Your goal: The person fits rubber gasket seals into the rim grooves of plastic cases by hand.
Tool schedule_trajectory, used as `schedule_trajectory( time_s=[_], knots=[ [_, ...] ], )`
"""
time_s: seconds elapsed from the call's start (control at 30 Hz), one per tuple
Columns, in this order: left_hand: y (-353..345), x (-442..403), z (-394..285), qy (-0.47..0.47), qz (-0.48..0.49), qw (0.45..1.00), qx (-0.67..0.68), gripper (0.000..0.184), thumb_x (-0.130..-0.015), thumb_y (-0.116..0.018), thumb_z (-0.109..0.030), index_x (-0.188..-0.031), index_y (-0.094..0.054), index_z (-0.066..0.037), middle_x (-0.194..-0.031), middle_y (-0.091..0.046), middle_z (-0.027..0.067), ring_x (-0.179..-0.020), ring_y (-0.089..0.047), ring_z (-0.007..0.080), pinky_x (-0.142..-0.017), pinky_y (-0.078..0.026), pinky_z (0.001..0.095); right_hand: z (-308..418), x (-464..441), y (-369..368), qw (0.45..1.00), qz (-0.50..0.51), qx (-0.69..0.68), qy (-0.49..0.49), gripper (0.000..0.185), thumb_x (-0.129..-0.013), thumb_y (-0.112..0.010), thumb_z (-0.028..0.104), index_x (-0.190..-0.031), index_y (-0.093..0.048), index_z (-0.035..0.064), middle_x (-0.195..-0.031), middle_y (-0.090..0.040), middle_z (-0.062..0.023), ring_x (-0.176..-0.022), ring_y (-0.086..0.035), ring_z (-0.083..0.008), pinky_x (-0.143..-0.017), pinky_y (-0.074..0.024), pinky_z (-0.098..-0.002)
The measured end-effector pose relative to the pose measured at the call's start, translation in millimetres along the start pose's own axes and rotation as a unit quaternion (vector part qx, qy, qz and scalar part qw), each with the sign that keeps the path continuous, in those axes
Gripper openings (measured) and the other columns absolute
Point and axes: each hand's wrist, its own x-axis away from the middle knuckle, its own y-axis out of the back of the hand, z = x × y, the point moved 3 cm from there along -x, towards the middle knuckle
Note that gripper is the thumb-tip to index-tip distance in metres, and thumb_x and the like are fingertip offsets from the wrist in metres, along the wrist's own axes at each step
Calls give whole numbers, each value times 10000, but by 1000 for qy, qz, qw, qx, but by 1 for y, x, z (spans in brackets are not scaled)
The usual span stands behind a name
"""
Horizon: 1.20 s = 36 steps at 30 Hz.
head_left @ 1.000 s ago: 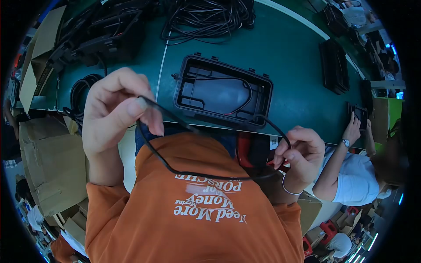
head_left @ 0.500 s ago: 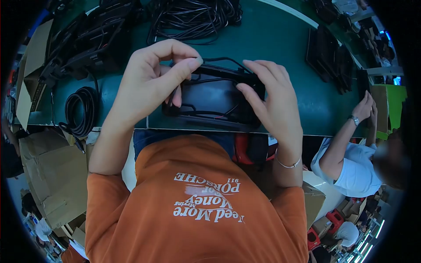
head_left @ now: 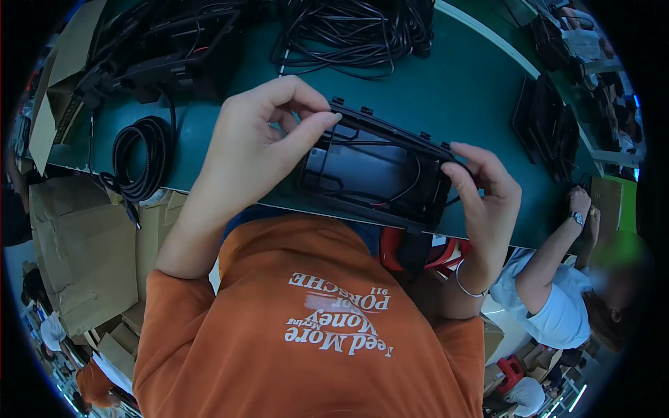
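Note:
A black rectangular box (head_left: 380, 171) lies open and slightly tilted at the near edge of the green table, with a thin black wire inside. At its upper left corner my left hand (head_left: 268, 136) is closed, thumb and forefinger pinching a black cord against the rim. My right hand (head_left: 491, 195) is closed on the cord at the upper right corner. Between the hands the cord is hard to tell from the rim. A bit of black cord (head_left: 454, 200) curves out beside the box's right end.
A coiled black cable (head_left: 143, 159) lies left on the green table (head_left: 481, 76). Behind are a large cable bundle (head_left: 355, 35) and open black boxes (head_left: 185, 73). More black cases (head_left: 547, 125) stand right, near a co-worker's hand (head_left: 579, 202). Cardboard (head_left: 83, 244) is at lower left.
Both hands have moved up from near my lap to the box, taking the cord to its rim. My right fingers, apart half a second ago, have closed. The box now sits more tilted.

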Motion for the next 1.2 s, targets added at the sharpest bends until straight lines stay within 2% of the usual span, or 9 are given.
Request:
schedule_trajectory(
  time_s=[0.07,0.2,0.27,0.3,0.37,0.47,0.6,0.67,1.2],
  knots=[
    [-6,-7,5,-71,-8,988,-140,62,-847,-725,-19,-884,-675,-13,-838,-592,-4,-748,-540,45,-546,-408,183,-9,-9,-2,998,13,28,-52,136,-821,-764,43,-926,-696,-11,-744,-613,-64,-651,-543,-120,-583,-424,-230],
    [-12,-17,21,-83,-22,984,-158,71,-842,-728,-18,-869,-664,-5,-823,-553,-3,-707,-504,53,-561,-400,195,-11,-15,-7,990,16,135,30,151,-844,-749,42,-980,-694,5,-788,-577,-9,-714,-527,-61,-597,-376,-199],
    [-16,-18,25,-96,-51,984,-142,117,-809,-750,-78,-876,-661,-40,-725,-519,38,-545,-452,120,-505,-370,268,-9,-11,-6,990,8,139,19,195,-810,-771,85,-967,-683,8,-841,-592,-88,-748,-579,-215,-638,-458,-304],
    [-15,-18,29,-95,-50,984,-141,117,-809,-750,-78,-876,-661,-40,-725,-519,38,-545,-452,120,-505,-370,268,-7,-12,-5,990,9,139,18,195,-810,-771,85,-967,-683,8,-841,-592,-88,-748,-579,-215,-638,-458,-304],
    [-15,-18,35,-79,-37,987,-134,132,-823,-747,-84,-903,-652,-41,-726,-522,30,-556,-462,108,-507,-370,256,7,-13,-2,955,3,259,143,206,-798,-764,85,-977,-676,30,-886,-603,-96,-829,-573,-272,-706,-465,-358],
    [-12,-11,25,-8,-33,998,-59,131,-849,-732,-78,-944,-654,-33,-741,-547,23,-580,-487,95,-519,-378,240,30,-26,-15,955,12,227,189,190,-799,-748,87,-969,-671,50,-930,-607,-97,-888,-563,-299,-753,-462,-383],
    [3,7,30,-42,-37,997,-53,137,-874,-704,-51,-1002,-665,-22,-772,-572,27,-603,-514,91,-531,-393,226,42,-45,-54,939,86,166,289,120,-826,-701,78,-939,-667,55,-921,-602,-80,-857,-570,-284,-747,-476,-383],
    [6,16,25,-94,-13,992,-82,187,-872,-686,-10,-1058,-670,-19,-787,-579,39,-610,-527,99,-541,-407,223,42,-50,-64,937,101,159,293,142,-811,-720,63,-942,-670,43,-907,-608,-86,-856,-577,-281,-743,-476,-375],
    [-3,34,21,-39,-24,997,-56,175,-852,-706,-1,-1021,-671,-27,-745,-530,24,-577,-491,80,-513,-383,223,41,-61,-88,942,132,142,275,126,-798,-702,28,-891,-618,39,-841,-586,-89,-828,-581,-277,-707,-470,-359]
  ],
)
